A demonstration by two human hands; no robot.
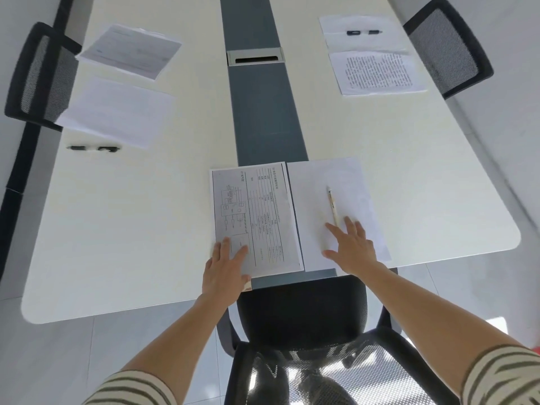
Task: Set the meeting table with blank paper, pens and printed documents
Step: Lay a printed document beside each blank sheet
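At the near table [146, 229] end, the left hand [223, 270] lies flat on the printed document [263, 206], and the right hand [352, 248] lies flat on the blank paper [315, 182]. A bump might roll the pen [332, 205] off.

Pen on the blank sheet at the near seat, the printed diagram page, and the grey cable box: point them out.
pen [332, 206], head view, middle of its barrel
printed diagram page [257, 211], head view, centre of the sheet
cable box [255, 57], head view, its grey frame

View: one head-worn wide-angle camera.
Facing: forward and down, along the table [152, 229].
Distance: close above the near table end.
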